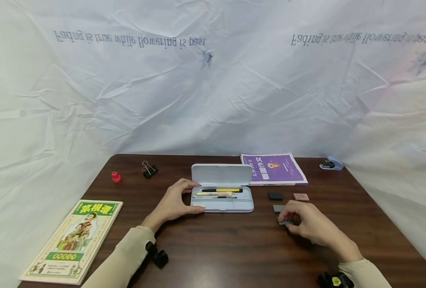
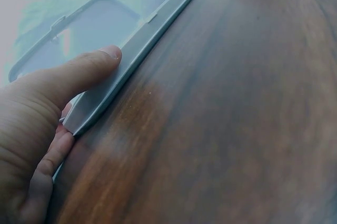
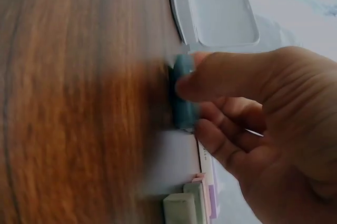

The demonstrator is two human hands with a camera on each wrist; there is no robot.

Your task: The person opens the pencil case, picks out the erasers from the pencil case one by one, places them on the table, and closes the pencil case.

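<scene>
My left hand [image 1: 173, 200] grips the left end of an open pale-blue pencil case [image 1: 242, 205], thumb on its front wall and fingers behind the corner. The raised lid [image 1: 221, 175] leans back. Inside lie a yellow-and-black pen [image 1: 223, 190], other slim pens, and a small white piece at the front left. To the right, my right hand [image 1: 312, 224] pinches a dark teal eraser-like block [image 3: 184, 110] between thumb and fingers, low over the table. Beside it are a grey-green block [image 1: 278, 209], a black block [image 1: 275, 196] and a pink block [image 1: 301, 197].
Behind the case lies a purple book [image 1: 281, 170]. A light-blue stapler-like object [image 1: 332, 163] sits at the back right. At the back left are a red stamp-like piece [image 1: 116, 177] and a black binder clip [image 1: 149, 171]. A green-and-cream book [image 1: 74, 242] lies at the left edge.
</scene>
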